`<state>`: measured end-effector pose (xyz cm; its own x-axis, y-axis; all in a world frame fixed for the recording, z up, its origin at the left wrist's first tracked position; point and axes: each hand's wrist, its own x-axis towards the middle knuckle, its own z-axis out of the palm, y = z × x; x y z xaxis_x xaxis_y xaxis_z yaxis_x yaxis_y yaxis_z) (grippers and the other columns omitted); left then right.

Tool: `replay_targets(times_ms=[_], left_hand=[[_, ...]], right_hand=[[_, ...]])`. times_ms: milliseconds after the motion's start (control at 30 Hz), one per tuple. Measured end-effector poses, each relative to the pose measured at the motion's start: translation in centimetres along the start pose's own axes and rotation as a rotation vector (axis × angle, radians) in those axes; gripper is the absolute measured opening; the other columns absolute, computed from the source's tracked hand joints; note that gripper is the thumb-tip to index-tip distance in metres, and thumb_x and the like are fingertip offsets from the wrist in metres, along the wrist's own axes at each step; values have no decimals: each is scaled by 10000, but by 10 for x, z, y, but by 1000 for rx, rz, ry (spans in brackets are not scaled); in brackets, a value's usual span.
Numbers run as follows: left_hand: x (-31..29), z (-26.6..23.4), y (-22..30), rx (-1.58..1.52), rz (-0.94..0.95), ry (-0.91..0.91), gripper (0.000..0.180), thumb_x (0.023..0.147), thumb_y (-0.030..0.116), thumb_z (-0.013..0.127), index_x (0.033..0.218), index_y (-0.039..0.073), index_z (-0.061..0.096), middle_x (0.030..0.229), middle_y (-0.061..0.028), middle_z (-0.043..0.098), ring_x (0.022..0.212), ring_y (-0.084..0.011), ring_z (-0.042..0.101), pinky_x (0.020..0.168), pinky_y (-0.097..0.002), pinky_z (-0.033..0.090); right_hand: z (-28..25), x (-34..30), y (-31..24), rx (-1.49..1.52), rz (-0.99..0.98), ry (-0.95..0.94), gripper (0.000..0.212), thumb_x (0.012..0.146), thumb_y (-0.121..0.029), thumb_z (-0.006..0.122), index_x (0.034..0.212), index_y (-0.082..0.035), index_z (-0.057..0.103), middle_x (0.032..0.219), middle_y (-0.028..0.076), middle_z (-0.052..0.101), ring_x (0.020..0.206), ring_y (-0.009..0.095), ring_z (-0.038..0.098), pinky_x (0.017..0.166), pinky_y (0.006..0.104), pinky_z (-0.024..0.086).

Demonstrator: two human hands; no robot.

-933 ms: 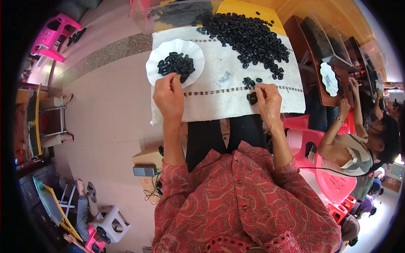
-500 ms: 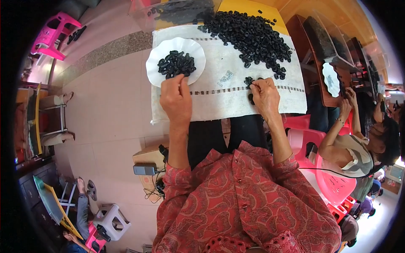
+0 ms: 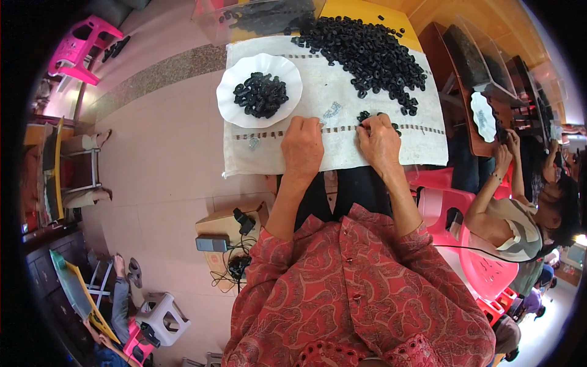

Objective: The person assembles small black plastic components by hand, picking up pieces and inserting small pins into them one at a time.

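Head view: your tabletop (image 3: 373, 12) carries a white cloth (image 3: 342, 140) that keeps the big heap of black rings (image 3: 367, 49) from scattering. At its left edge a white plate (image 3: 235, 107) gathers a smaller batch within reach. Your left hand (image 3: 302, 147) rests knuckles-up on the cloth, grip empty as far as shows. Your right hand (image 3: 379, 142) bends its fingertips onto a few loose rings (image 3: 365, 115); I cannot tell whether they pinch one.

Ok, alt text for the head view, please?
Both hands, left and right, rest on a white cloth, the right at a few black rings. Beyond lie a white plate of rings and a large ring pile.
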<state>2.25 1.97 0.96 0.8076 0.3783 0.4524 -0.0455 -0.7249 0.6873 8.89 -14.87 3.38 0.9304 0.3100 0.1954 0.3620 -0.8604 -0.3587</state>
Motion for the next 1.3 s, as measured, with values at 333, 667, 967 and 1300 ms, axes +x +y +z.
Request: replay_targets(times_ms=[333, 667, 967, 1300], left_hand=[[10, 8, -1, 224, -3, -208, 95, 823, 112, 574, 901, 69, 607, 872, -131, 516, 803, -326, 582, 677, -426, 489], [12, 8, -2, 248, 2, -270, 126, 820, 147, 634, 934, 95, 636, 876, -120, 525, 800, -318, 586, 681, -424, 479], [10, 8, -2, 220, 56, -251, 89, 808, 99, 622, 888, 59, 610, 879, -121, 518, 826, -319, 574, 686, -418, 476], [4, 6, 0, 4, 118, -105, 66, 791, 3, 546, 855, 20, 552, 860, -154, 524, 814, -345, 564, 672, -418, 477]], right_hand=[[-7, -12, 4, 238, -63, 45, 131, 772, -165, 685, 858, -67, 672, 847, 104, 600, 705, 298, 626, 609, 385, 492], [-9, -3, 33, 90, 48, 184, 118, 824, -152, 632, 895, -66, 670, 882, 108, 609, 718, 310, 631, 623, 402, 498], [-8, 8, 22, 67, 83, 4, 147, 806, -162, 653, 915, -64, 669, 927, 125, 596, 780, 327, 621, 675, 412, 492], [-1, -6, 28, 887, 209, -42, 135, 774, -2, 689, 901, -6, 645, 764, -3, 570, 608, 53, 485, 569, 205, 413]])
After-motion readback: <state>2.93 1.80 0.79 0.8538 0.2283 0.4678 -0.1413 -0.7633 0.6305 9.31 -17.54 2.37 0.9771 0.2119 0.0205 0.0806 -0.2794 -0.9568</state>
